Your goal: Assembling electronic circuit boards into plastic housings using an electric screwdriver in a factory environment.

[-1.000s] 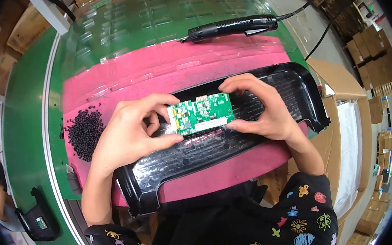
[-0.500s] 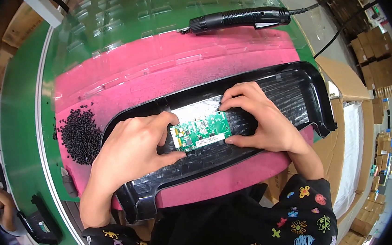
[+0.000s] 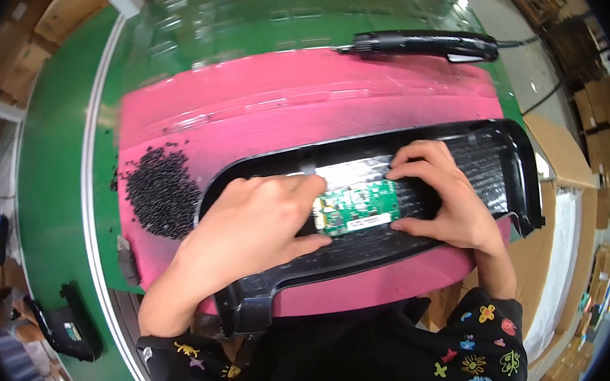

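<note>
A green circuit board [image 3: 358, 206] with white connectors along its left end lies between my hands, over the inside of a long black plastic housing [image 3: 298, 274]. My left hand [image 3: 260, 220] is closed on the board's left end, thumb at the lower corner and fingers at the upper one. At the right end, my right hand [image 3: 440, 197] pinches the board between its thumb below and fingers above. Just above the board, a shiny silvery patch [image 3: 354, 172] shows on the housing floor. Whether the board touches the housing cannot be made out.
Under the housing is a pink mat [image 3: 240, 109]. Left of it lies a heap of small black screws [image 3: 164, 192]. A black electric screwdriver [image 3: 426, 43] rests beyond, on a clear plastic sheet. Cardboard boxes [image 3: 562, 146] stand at right. At far left is another black housing [image 3: 67, 331] near someone's hand.
The whole scene has shifted right in the picture as the view turned. Both hands keep their hold on the circuit board, which sits about the same in the housing.
</note>
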Available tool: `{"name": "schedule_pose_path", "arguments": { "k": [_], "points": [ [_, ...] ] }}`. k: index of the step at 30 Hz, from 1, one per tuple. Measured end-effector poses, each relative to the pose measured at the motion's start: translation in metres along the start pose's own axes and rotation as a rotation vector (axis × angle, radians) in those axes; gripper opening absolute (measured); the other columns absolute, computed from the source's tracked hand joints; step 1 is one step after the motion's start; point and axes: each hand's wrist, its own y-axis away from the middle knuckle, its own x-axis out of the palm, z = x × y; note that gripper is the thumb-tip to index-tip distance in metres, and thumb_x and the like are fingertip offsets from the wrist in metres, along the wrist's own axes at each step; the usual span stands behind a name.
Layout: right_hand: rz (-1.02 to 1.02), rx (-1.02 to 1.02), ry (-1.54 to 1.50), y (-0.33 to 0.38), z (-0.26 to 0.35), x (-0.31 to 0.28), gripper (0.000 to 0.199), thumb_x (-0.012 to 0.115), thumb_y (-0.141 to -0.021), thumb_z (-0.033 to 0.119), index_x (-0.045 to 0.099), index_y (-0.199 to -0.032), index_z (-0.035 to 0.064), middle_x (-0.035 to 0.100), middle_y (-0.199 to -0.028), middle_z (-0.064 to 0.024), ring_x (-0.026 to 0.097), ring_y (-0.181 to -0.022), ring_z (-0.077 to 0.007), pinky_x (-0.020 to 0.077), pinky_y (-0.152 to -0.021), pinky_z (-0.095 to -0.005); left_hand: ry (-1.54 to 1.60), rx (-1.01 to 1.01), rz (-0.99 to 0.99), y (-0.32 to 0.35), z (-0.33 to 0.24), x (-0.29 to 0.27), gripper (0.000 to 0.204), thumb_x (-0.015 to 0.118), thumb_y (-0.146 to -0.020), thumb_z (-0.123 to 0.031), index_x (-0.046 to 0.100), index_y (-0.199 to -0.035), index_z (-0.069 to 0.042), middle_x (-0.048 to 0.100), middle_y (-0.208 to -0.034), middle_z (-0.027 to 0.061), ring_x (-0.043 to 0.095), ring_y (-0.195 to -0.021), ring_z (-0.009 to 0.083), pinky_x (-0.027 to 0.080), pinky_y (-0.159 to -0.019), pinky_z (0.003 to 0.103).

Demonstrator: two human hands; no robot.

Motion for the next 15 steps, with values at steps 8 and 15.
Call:
{"name": "schedule_pose_path", "arguments": {
  "k": [8,15],
  "points": [
    [-0.080,-0.013,0.083,0.003,0.012,-0.008,0.066,0.080,-0.055,0.010,0.054,-0.116,0.0041,0.051,-0.116,-0.0130,0.046,-0.110,-0.0307,0.0340,-0.098,-0.0397,-0.003,-0.077,-0.174,0.010,0.013,-0.022,0.030,0.073,-0.076,-0.025,0.063,-0.093,-0.002,0.063,-0.071,0.0126,0.064,-0.068,0.0298,0.050,-0.060,0.038],
    [-0.424,0.138,-0.081,-0.040,0.014,-0.038,0.051,0.065,-0.080,0.011,0.045,-0.127,0.0050,0.053,-0.093,-0.0020,0.043,-0.070,-0.0071,0.0389,-0.064,-0.0231,-0.319,-0.600,-0.513,0.023,0.076,-0.035,0.014,0.069,-0.075,-0.008,0.069,-0.085,0.002,0.066,-0.080,0.0202,0.065,-0.077,0.0346,0.051,-0.070,0.041]
  ]
}}
